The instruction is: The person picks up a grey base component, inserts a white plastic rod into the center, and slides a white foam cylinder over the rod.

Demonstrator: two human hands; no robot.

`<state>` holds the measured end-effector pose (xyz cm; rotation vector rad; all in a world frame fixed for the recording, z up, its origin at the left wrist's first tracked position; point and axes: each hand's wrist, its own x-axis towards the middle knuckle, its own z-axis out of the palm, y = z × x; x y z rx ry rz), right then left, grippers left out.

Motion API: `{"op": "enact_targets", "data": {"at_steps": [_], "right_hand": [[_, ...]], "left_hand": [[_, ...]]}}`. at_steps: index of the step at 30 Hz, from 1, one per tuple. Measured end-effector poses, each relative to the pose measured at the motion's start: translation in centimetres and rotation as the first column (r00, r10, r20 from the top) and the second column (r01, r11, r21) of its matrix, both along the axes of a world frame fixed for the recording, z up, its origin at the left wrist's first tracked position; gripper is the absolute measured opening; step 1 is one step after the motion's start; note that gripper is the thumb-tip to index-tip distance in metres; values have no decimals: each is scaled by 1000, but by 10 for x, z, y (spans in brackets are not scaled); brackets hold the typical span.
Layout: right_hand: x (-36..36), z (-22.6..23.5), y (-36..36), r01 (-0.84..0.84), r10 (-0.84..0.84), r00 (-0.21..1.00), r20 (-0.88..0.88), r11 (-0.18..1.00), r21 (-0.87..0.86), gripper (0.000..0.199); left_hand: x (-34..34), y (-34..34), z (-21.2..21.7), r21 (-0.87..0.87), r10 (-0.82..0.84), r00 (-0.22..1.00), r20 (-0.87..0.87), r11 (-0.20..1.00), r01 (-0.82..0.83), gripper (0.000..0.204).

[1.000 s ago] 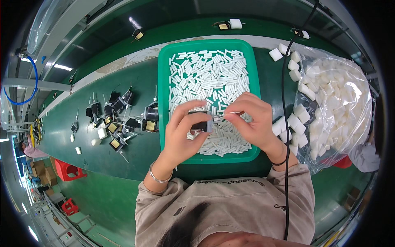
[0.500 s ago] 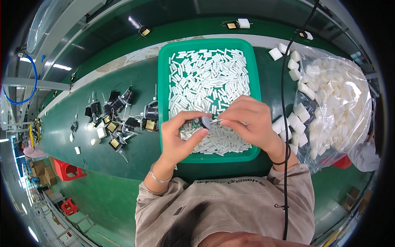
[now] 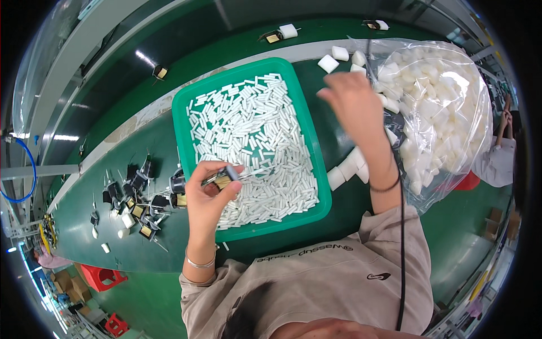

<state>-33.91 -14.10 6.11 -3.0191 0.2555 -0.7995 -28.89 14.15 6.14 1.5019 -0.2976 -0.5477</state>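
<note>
My left hand (image 3: 203,195) is closed around a small black electronic assembly (image 3: 227,175) with a grey end and a yellow patch. A thin pin with a white sleeve (image 3: 257,171) points right from it, above the green tray (image 3: 320,164). Many short white tubes (image 3: 237,127) lie loose in that tray. My right hand (image 3: 353,104) is held over the table to the right of the tray, fingers stretched out and thumb apart, with nothing visible in it. Close by it are white foam blocks (image 3: 328,64) and a clear plastic bag (image 3: 446,113) full of such blocks.
Several similar black assemblies (image 3: 135,181) lie in a cluster left of the tray. More foam blocks (image 3: 350,165) rest between tray and bag. A black cable (image 3: 402,254) hangs down on the right. Other assemblies (image 3: 280,35) lie on the green strip beyond the table's pale edge.
My right hand has left the assembly's pin and moved up and right toward the foam blocks. My left hand keeps hold of the assembly. The view has shifted and turned slightly.
</note>
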Motion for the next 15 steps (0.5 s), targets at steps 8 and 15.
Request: {"op": "enact_targets", "data": {"at_steps": [8, 15], "right_hand": [[2, -21, -62, 345, -377, 879, -292, 925, -156, 15], [9, 10, 33, -270, 438, 899, 30, 499, 824, 29]], "left_hand": [[7, 9, -5, -48, 69, 997, 25, 997, -67, 26], [2, 1, -15, -402, 151, 984, -94, 898, -177, 32]]}}
